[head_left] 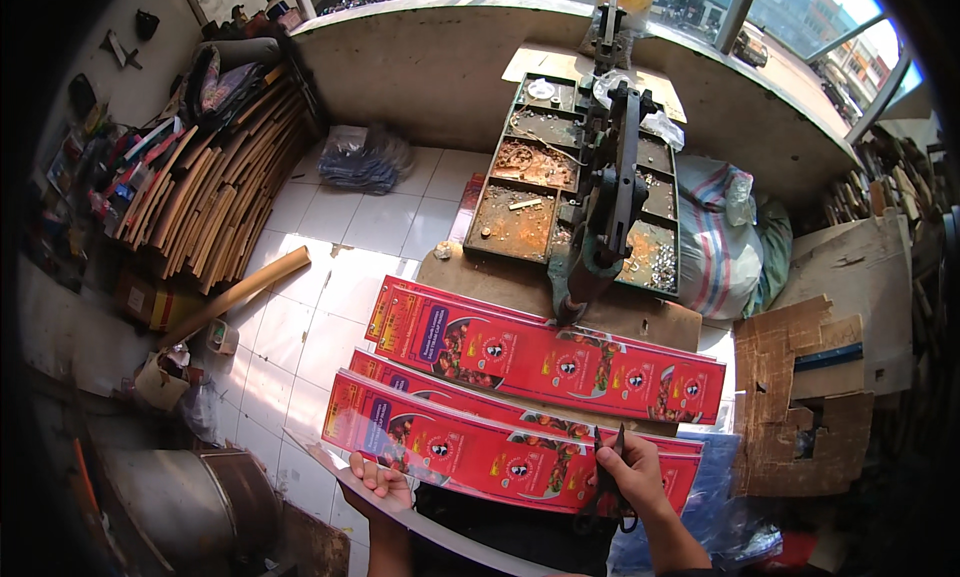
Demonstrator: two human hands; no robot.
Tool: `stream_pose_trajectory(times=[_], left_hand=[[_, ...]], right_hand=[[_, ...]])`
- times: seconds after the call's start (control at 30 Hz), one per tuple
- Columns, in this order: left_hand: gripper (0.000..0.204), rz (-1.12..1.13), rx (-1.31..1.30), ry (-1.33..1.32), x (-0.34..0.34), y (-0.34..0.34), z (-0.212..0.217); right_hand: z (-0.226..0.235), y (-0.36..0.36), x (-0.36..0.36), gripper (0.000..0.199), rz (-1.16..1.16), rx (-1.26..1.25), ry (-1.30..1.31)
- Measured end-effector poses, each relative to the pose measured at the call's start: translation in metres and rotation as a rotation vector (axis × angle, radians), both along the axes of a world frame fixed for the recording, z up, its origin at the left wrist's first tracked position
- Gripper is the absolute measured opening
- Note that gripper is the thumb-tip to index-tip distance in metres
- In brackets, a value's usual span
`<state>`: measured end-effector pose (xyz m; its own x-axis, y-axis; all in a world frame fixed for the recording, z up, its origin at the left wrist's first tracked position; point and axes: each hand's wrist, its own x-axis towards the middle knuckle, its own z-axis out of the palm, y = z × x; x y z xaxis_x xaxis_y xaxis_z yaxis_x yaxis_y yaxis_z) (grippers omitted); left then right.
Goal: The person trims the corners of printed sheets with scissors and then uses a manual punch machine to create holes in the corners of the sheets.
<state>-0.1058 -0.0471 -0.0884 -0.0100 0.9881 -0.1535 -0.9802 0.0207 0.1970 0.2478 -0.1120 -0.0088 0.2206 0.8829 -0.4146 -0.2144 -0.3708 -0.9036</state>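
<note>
My right hand (pixel 636 476) is wrapped round black scissors (pixel 603 494), their blades pointing away from me over the printed strips. My left hand (pixel 381 481) has its fingers curled at the edge of a pale, partly see-through plastic sheet (pixel 430 533), whose curved edge runs along the front. Under and ahead of both hands lie long red printed strips (pixel 480 452) with food pictures, overlapping one another. Another stack of red strips (pixel 560 357) lies just beyond, below the foot of a dark metal hand press (pixel 600 227).
Behind the strips, a compartment tray (pixel 510 222) with small metal parts surrounds the press. Cardboard sheets (pixel 800 397) stand on the right, near a bulging woven sack (pixel 710 242). Stacked brown boards (pixel 215 192), a cardboard tube (pixel 245 292) and a metal drum (pixel 180 502) are on the left.
</note>
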Motion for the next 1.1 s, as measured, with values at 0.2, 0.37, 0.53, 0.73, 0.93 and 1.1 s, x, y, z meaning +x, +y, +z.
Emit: stream_pose_trajectory(times=[0.2,0.37,0.53,0.73,0.93,1.1], left_hand=[[0.031,0.016,-0.024,0.011,0.001,-0.002,0.004],[0.032,0.029,-0.069,0.044,0.002,-0.002,0.005],[0.037,0.058,-0.115,0.048,0.002,-0.001,0.003],[0.038,0.112,-0.240,0.130,0.007,0.001,0.014],[0.032,0.134,-0.205,0.209,0.010,0.000,0.026],[0.028,0.120,-0.147,0.242,0.009,0.002,0.029]], right_hand=[[-0.004,-0.001,0.002,0.016,0.014,-0.002,0.025],[-0.003,0.000,0.000,0.017,0.016,0.008,0.053],[-0.011,-0.002,0.004,0.017,0.052,0.055,0.022],[0.000,0.002,0.000,0.016,0.042,0.058,0.063],[0.009,0.000,0.004,0.016,0.078,0.058,0.030],[0.027,-0.012,0.006,0.020,0.333,-0.049,0.198]])
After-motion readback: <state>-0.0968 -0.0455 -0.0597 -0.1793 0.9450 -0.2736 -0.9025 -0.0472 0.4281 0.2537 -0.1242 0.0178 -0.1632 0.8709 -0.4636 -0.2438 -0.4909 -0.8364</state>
